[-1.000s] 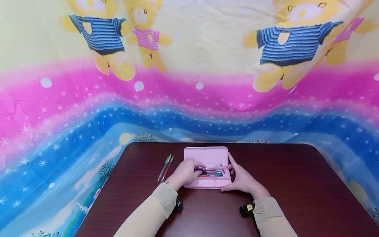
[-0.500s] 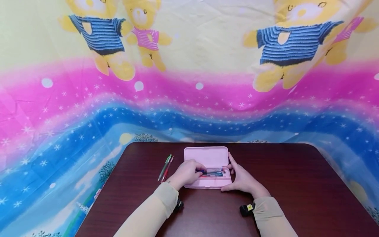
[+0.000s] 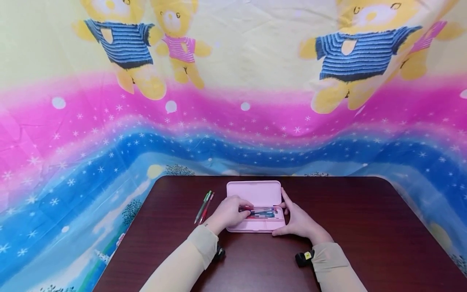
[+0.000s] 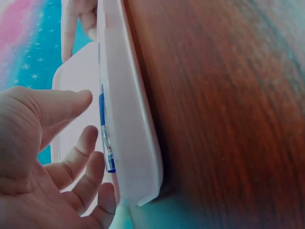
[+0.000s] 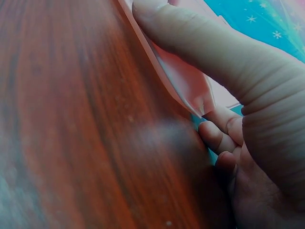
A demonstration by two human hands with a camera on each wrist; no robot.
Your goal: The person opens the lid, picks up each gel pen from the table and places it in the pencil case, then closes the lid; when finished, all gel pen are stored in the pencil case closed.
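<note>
A pink pencil case [image 3: 253,194] lies with its lid raised on the table, several pens [image 3: 268,213] in its back compartment. My left hand [image 3: 229,211] hovers over the left end of the case. In the left wrist view its thumb and fingers stand apart, with a blue-ended pen [image 4: 106,133] just beyond the fingertips at the case's rim. At the right end, my right hand [image 3: 300,221] holds the case, thumb on the front edge and other fingers toward the hinge side. The left hand hides part of the pens.
Left of the case, a green pen [image 3: 202,207] and a red pen [image 3: 207,207] lie side by side on the dark brown table [image 3: 350,211]. A cloth printed with bears [image 3: 233,121] hangs behind the table. The case's front compartments [image 3: 255,224] hold nothing visible.
A second ago my left hand held a pen with a dark purple-blue part at a slant over the case. That pen has gone down among the others, and the fingers have parted. The right hand stayed put.
</note>
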